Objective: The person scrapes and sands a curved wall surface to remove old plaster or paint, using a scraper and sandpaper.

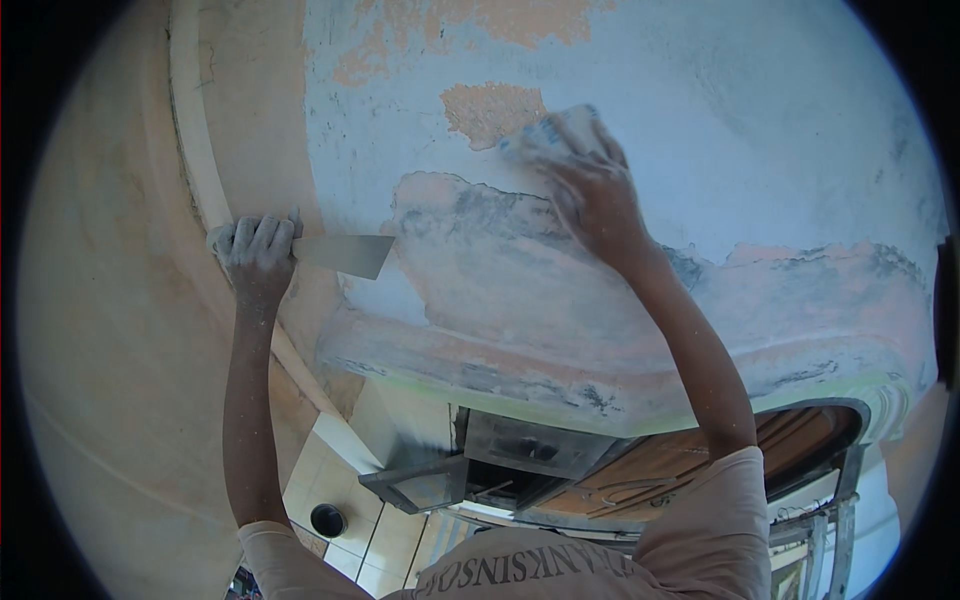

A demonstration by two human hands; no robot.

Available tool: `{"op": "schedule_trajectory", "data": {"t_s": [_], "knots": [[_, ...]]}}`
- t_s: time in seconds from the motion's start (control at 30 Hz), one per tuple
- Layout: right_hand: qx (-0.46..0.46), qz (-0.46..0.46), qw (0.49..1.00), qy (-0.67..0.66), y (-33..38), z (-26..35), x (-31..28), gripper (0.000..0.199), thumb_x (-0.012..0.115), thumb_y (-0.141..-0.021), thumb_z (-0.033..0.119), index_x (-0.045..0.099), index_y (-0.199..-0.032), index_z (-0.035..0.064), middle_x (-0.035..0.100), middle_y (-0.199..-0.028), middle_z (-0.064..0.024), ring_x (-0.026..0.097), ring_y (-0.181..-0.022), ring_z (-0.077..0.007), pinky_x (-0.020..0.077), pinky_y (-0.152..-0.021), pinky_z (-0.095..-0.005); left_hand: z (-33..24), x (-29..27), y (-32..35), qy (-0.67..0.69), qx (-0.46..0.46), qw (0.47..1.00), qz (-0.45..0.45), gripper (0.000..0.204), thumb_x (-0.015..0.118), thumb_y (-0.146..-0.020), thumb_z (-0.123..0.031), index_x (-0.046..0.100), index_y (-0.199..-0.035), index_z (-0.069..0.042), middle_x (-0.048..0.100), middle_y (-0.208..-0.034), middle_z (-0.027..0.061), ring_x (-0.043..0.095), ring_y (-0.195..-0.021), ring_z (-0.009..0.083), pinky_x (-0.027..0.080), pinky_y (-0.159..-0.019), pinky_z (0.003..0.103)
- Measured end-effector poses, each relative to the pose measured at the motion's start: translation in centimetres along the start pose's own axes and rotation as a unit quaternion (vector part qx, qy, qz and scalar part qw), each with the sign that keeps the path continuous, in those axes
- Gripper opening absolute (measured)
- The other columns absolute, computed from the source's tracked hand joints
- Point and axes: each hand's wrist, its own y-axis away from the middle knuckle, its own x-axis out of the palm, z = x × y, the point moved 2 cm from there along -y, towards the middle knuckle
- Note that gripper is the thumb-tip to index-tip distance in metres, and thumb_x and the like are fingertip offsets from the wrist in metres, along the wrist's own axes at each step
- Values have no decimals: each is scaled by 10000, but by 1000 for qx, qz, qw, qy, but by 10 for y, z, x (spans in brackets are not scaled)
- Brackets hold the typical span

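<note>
- The right hand (590, 185) is raised overhead on a nearly straight arm, palm toward the wall (760, 130), fingers spread flat and pressing a pale sanding block (555, 130) against the plaster.
- The block sits just right of a rough orange patch (492, 110) where the pale blue coat is gone.
- The left hand (257, 250) is clenched around the handle of a putty knife (345, 255), forearm upright, elbow low; the metal blade points toward the right, its tip near the edge of the scraped area.
- Both hands and forearms are dusted white.
- The wall is pale blue above, with peach and grey scraped patches in a band below the right hand, ending in a curved moulding (560, 375).
- To the left runs a peach-coloured surface with a raised pale strip (195, 130) beside the left hand.
- Under the moulding show a wooden door (700, 465) in an arched frame, tiled floor (390, 545) and a small dark round pot (328, 520).
</note>
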Motion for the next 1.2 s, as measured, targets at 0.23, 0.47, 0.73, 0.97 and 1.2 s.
{"op": "schedule_trajectory", "data": {"t_s": [0.23,0.47,0.73,0.97,1.2], "knots": [[438,98,515,-730,73,70,-19,333,449,-955,226,520,-1172,-16,600,-1043,-70,599,-935,-108,520,-787,-254,3,-4,2,3,14,1000,13,291,691,-748,-174,448,-590,-144,449,-582,-15,479,-586,143,320,-621,328],[496,103,389,-769,117,100,10,342,490,-924,189,495,-1216,11,579,-1104,-79,573,-1001,-160,479,-860,-319,11,-4,5,-26,24,999,24,155,666,-761,-214,546,-669,-181,481,-621,-63,486,-617,116,329,-650,317],[444,108,493,-740,155,139,89,435,515,-880,44,391,-1293,-11,599,-1006,-82,588,-906,-123,494,-784,-261,9,7,14,-11,27,999,28,148,680,-708,-222,631,-848,-221,515,-679,-84,494,-648,115,332,-663,326],[422,128,480,-758,137,162,111,447,558,-853,15,390,-1267,-7,618,-985,-96,582,-854,-102,484,-742,-223,12,4,10,-25,31,999,23,138,692,-698,-220,634,-823,-220,518,-685,-90,490,-651,112,330,-665,324],[335,198,679,-623,110,169,161,357,537,-853,87,459,-1194,18,631,-969,-127,616,-866,-176,488,-769,-295,9,3,15,-29,23,999,21,120,698,-693,-221,641,-799,-218,505,-673,-89,479,-642,112,331,-661,325]]}}
